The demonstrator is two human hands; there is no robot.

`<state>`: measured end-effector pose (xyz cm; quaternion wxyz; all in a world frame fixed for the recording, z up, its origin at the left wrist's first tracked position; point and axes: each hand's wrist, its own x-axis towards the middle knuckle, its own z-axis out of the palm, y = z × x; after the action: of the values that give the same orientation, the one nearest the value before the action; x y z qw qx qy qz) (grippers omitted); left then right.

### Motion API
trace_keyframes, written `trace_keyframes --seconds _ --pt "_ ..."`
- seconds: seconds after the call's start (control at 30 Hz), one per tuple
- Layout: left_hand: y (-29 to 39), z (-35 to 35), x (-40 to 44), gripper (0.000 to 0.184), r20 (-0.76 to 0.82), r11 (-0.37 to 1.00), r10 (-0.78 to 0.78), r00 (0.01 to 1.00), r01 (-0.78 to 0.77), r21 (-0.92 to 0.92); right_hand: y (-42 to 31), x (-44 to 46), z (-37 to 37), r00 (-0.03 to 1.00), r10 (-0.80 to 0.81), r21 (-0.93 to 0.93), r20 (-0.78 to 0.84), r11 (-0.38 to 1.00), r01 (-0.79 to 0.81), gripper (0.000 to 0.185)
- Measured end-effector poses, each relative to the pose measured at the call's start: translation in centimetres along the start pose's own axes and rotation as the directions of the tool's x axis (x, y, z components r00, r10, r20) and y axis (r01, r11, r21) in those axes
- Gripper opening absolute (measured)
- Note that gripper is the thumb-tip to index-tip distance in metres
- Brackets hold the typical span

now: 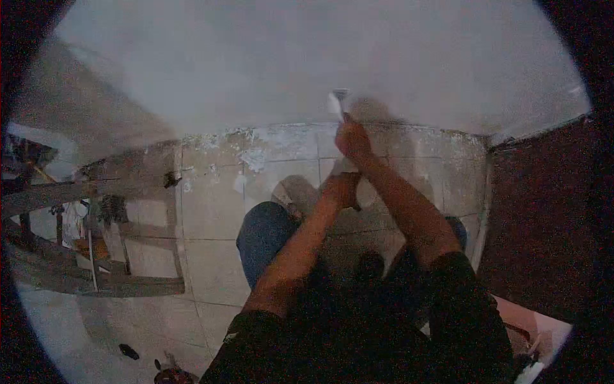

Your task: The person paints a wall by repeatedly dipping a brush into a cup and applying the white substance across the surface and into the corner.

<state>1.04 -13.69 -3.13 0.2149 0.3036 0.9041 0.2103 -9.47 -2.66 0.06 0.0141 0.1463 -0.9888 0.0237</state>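
My right hand [354,139] is closed around the handle of a small pale tool with a flat, wide end [339,99]. That end is against or very near the pale wall [256,77], a little above where the wall meets the tiled floor. Lower and slightly to the left, my left hand [344,187] is over the floor between my knees. Something dark is at its lower edge, too dim to make out, and its fingers are not clear.
A wooden frame or rack [147,286] stands on the left, with cloth and other items in it. White smears mark the floor tiles [211,261] along the wall. At right is a dark reddish-brown surface [543,224]. Small objects lie at the lower left.
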Motion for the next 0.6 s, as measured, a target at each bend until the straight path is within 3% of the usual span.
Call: trace_keyframes --seconds 0.03,0.07,0.1,0.13,0.17,0.23,0.27,0.37,0.43,0.5,0.57,0.6 --pt "0.7 -1.0 -0.6 0.098 0.005 1.000 -0.006 1.000 0.006 0.002 -1.4 0.6 -0.4 0.963 -0.191 -0.200 0.191 0.953 0.229 0.039" --pt "2.2 -3.2 -1.4 0.100 0.108 0.999 -0.049 0.993 0.051 -0.010 -3.3 1.3 -0.8 0.963 -0.195 -0.189 0.189 0.955 0.230 0.039" --pt "3.1 -4.3 -2.0 0.102 0.210 0.996 -0.088 0.974 0.093 -0.015 -5.2 1.9 -1.1 0.985 -0.121 0.041 0.123 0.992 0.117 0.038" --pt "2.1 -1.7 -1.2 0.102 0.216 0.995 -0.094 0.972 0.098 -0.009 -6.4 2.3 -0.3 0.996 -0.032 0.276 0.078 0.961 0.009 0.037" --pt "1.0 1.4 -0.3 0.101 0.124 0.989 -0.124 0.984 0.132 -0.059 -7.1 2.9 0.2 0.996 -0.030 0.286 0.079 0.958 0.006 0.037" --pt "-0.2 3.4 0.5 0.101 -0.025 0.980 -0.157 0.987 0.153 -0.124 -7.9 5.1 1.7 0.915 -0.346 0.188 -0.209 0.904 0.385 0.036" --pt "-0.6 3.6 0.7 0.102 -0.014 0.986 -0.137 0.990 0.135 -0.096 -8.4 5.7 1.3 0.986 -0.131 0.179 -0.102 0.973 0.148 0.030" --pt "0.4 -0.6 -0.7 0.105 0.051 0.995 -0.089 0.995 0.092 -0.047 -3.9 4.5 -0.6 0.998 -0.010 0.255 -0.069 0.966 0.027 0.029" --pt "1.1 -3.2 -1.6 0.107 0.095 0.998 -0.050 0.994 0.054 -0.035 1.9 2.4 0.5 0.973 -0.075 0.111 -0.218 0.989 0.101 0.031" --pt "1.0 -4.2 -1.9 0.109 0.108 0.998 -0.030 0.994 0.035 -0.045 9.7 0.3 3.7 0.938 -0.076 -0.063 -0.337 0.996 0.058 0.036" --pt "0.5 -2.6 -1.3 0.110 0.046 0.998 -0.032 0.998 0.034 -0.056 13.0 -4.2 0.7 0.856 -0.046 -0.127 -0.515 0.992 -0.023 0.033" --pt "0.2 -2.0 -1.1 0.111 -0.010 0.998 -0.037 0.999 0.036 -0.059 13.1 -6.0 -2.1 0.897 0.142 -0.022 -0.419 0.986 -0.167 0.033"
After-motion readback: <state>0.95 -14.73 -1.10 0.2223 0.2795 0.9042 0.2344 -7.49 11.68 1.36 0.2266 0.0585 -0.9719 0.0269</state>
